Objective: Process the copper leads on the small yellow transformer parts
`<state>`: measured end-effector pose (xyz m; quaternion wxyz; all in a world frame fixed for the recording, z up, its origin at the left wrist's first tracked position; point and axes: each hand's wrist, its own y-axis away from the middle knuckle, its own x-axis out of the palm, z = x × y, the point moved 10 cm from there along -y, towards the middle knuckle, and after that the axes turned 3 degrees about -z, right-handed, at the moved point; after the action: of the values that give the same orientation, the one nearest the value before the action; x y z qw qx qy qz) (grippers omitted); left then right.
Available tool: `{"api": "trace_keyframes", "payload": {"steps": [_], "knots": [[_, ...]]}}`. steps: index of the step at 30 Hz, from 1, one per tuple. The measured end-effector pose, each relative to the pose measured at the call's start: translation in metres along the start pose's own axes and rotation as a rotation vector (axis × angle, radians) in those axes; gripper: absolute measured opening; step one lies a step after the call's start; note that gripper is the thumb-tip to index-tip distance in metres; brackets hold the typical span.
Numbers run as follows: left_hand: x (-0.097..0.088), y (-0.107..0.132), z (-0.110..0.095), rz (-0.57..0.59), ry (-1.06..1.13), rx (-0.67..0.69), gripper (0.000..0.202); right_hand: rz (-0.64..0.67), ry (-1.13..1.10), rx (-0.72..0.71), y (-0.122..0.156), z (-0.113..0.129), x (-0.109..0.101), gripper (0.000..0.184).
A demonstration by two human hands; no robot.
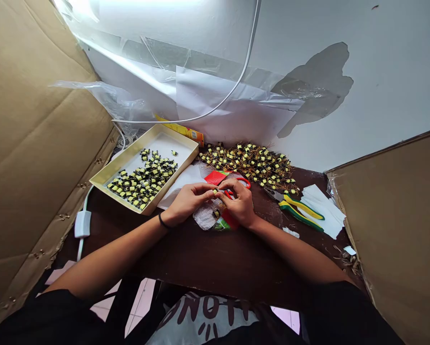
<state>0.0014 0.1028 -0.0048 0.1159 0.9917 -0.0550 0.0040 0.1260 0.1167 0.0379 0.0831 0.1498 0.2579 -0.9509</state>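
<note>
My left hand point(189, 201) and my right hand point(239, 202) meet over the middle of the table. Their fingertips pinch a small yellow-and-black wire-wound coil point(215, 191), mostly covered by the fingers. Another such coil point(216, 212) lies just below, on a crumpled clear and red-green plastic wrapper point(204, 219). Behind my right hand show the red handles of a pair of scissors point(246, 182), partly hidden. Left of my hands, a shallow cream box point(152, 212) holds many similar coils point(139, 182). Behind my hands lies a heap of coils with long copper-coloured wires point(250, 160).
Pliers with yellow-green handles point(301, 212) lie at the right beside a torn white paper point(324, 211). Cardboard walls point(31, 143) stand at both sides. A white cable point(232, 91) hangs in front of the wall, and its inline switch point(82, 224) sits at the left.
</note>
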Motion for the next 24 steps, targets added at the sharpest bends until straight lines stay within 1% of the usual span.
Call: {"api": "trace_keyframes", "payload": {"steps": [7, 10, 15, 18, 20, 22, 24], "knots": [[-0.001, 0.0, -0.002, -0.007, -0.045, 0.015, 0.045, -0.01, -0.027, 0.012, 0.001, -0.002, 0.0, 0.009], [-0.002, -0.001, -0.002, -0.004, -0.053, 0.017, 0.047, -0.02, -0.037, -0.014, 0.001, 0.001, -0.001, 0.009], [-0.002, -0.001, 0.003, 0.015, -0.05, -0.018, 0.051, -0.011, -0.036, -0.025, 0.0, 0.004, -0.001, 0.012], [0.0, 0.0, 0.003, 0.035, -0.056, -0.028, 0.049, 0.02, -0.042, -0.083, 0.0, 0.009, 0.001, 0.011], [0.001, 0.0, 0.003, 0.045, -0.064, -0.031, 0.048, 0.064, -0.004, -0.134, 0.0, 0.011, 0.004, 0.009], [0.001, 0.0, 0.003, 0.051, -0.079, -0.022, 0.047, 0.104, 0.046, -0.231, 0.001, 0.016, 0.007, 0.009], [0.001, 0.0, 0.002, 0.048, -0.1, -0.011, 0.046, 0.112, 0.085, -0.372, 0.003, 0.024, 0.009, 0.011]]}}
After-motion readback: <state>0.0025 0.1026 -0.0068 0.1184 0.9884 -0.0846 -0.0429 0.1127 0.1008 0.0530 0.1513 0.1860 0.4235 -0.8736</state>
